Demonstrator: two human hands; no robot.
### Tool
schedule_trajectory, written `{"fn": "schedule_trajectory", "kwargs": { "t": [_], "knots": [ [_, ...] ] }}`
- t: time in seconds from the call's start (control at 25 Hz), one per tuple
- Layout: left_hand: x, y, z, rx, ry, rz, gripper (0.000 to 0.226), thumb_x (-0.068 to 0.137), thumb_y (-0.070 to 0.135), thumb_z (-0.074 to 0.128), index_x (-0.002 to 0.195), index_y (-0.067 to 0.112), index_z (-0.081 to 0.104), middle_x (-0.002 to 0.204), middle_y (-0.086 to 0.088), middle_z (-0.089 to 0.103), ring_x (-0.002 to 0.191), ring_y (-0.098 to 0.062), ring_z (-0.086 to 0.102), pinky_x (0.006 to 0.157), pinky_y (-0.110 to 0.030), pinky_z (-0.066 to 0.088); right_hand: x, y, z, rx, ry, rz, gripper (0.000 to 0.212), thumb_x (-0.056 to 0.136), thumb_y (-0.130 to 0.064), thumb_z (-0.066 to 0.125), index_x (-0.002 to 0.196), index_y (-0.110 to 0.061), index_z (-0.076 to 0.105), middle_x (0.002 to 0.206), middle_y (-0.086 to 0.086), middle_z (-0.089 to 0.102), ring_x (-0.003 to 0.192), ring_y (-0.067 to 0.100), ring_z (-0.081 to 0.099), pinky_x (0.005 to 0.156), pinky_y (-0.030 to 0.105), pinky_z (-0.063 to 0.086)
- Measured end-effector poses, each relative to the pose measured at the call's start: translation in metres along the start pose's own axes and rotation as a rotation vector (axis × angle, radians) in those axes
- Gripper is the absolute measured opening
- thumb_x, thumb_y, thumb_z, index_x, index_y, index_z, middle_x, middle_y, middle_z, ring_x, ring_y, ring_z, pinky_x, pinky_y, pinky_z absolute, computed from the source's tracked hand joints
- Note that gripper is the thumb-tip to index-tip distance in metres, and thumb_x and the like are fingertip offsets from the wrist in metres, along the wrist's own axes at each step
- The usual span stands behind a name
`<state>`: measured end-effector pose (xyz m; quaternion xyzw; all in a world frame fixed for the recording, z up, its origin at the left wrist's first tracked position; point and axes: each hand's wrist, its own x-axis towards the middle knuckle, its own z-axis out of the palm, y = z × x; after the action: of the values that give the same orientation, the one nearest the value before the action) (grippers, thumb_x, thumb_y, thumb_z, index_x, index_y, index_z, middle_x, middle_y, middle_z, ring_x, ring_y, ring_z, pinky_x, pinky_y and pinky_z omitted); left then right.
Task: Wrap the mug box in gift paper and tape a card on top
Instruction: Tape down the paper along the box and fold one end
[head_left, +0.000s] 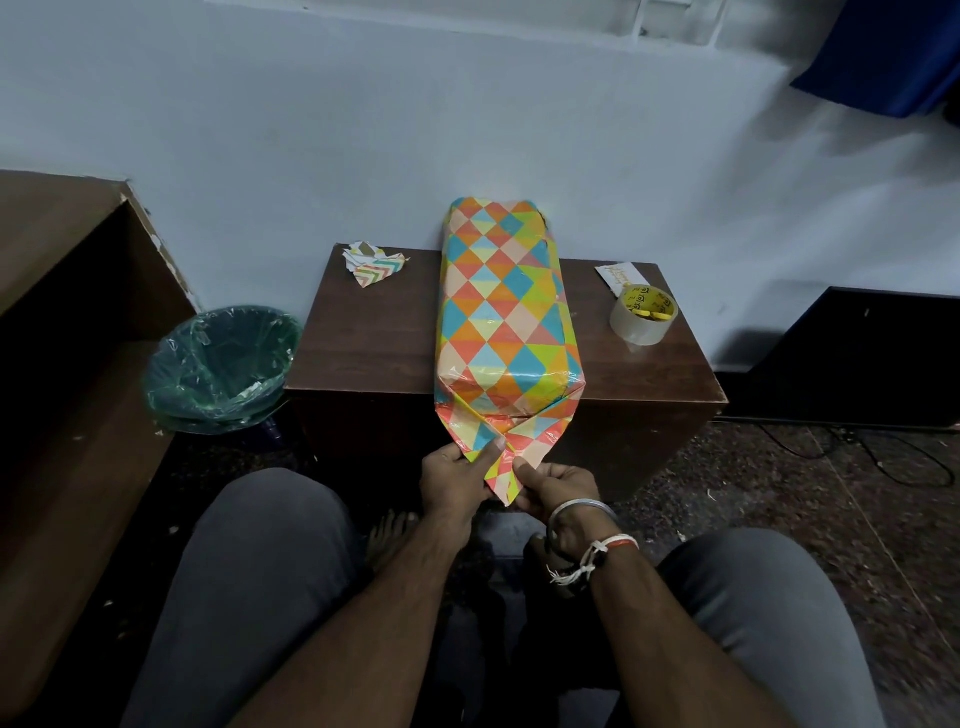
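The box (506, 306), already sheathed in bright triangle-patterned paper, lies lengthwise down the middle of the small brown table (374, 332), its far end touching the wall at twelve o'clock and its near end hanging just over the table edge at six. At that near end the sides are creased inward and the paper comes to a pointed flap (519, 441), which both hands hold. The left hand (457, 480) pinches the flap's left edge with the thumb on top, and the right hand (561, 486) curls round its tip. To my eye the step in hand is closing this last end. The flap looks ready to be folded up flat against the end of the box, and that will want one hand freed to fetch tape while the other keeps the fold tight. The tape roll (644, 314) stands at about two o'clock from the box, well apart, with the card (618, 273) just behind it near the wall, so both are a reach away. Paper scraps (371, 265) sit at ten o'clock on the table corner. A lined bin (223, 358) is on the floor at eight o'clock. Nothing blocks the fold, though the overhang leaves the end unsupported.
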<state>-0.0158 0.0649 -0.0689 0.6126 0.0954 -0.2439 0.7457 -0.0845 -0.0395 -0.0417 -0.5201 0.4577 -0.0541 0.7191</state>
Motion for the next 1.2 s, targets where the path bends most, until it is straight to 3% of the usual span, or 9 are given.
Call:
{"fn": "schedule_trajectory", "kwargs": {
  "t": [0.16,0.64,0.8,0.96,1.2],
  "knots": [
    [0.001,-0.005,0.000,0.080,-0.009,0.013,0.026,0.083,0.025,0.086,0.103,0.010,0.078,0.091,-0.006,0.080,0.086,-0.026,0.078,0.077,-0.053,0.064,0.003,0.002,-0.001,0.003,0.006,-0.005,0.029,0.088,-0.010,0.080,0.067,0.001,0.063,0.050,0.006,0.061,0.038,0.011,0.055,0.044,0.020,0.052],
    [0.006,-0.013,0.003,0.127,0.076,0.054,0.030,0.074,0.034,0.093,0.093,0.015,0.079,0.088,-0.001,0.081,0.085,-0.023,0.078,0.080,-0.057,0.063,0.005,0.008,0.001,0.064,-0.029,0.024,0.029,0.085,-0.016,0.083,0.068,-0.001,0.065,0.052,0.007,0.062,0.039,0.011,0.053,0.047,0.020,0.053],
    [0.006,-0.011,0.006,0.120,0.102,0.054,0.031,0.073,0.032,0.094,0.093,0.014,0.079,0.088,-0.001,0.080,0.085,-0.023,0.078,0.080,-0.054,0.064,0.000,0.005,-0.002,0.058,-0.037,0.037,0.027,0.088,-0.017,0.081,0.070,-0.002,0.066,0.054,0.007,0.064,0.043,0.011,0.056,0.050,0.020,0.055],
    [0.005,-0.010,0.008,0.110,0.112,0.050,0.031,0.074,0.029,0.093,0.096,0.011,0.080,0.089,0.000,0.080,0.088,-0.020,0.078,0.080,-0.048,0.065,-0.005,-0.003,-0.008,0.032,-0.078,0.098,0.009,0.092,-0.003,0.073,0.084,0.001,0.071,0.060,0.008,0.070,0.049,0.009,0.065,0.052,0.018,0.057],
    [0.002,-0.006,0.007,0.130,0.106,0.051,0.034,0.077,0.040,0.089,0.096,0.013,0.079,0.087,0.003,0.080,0.086,-0.018,0.078,0.078,-0.044,0.065,-0.002,-0.001,-0.001,0.024,-0.024,0.081,0.013,0.088,-0.003,0.078,0.082,0.005,0.070,0.054,0.008,0.066,0.044,0.010,0.061,0.048,0.018,0.055]
  ]
}}
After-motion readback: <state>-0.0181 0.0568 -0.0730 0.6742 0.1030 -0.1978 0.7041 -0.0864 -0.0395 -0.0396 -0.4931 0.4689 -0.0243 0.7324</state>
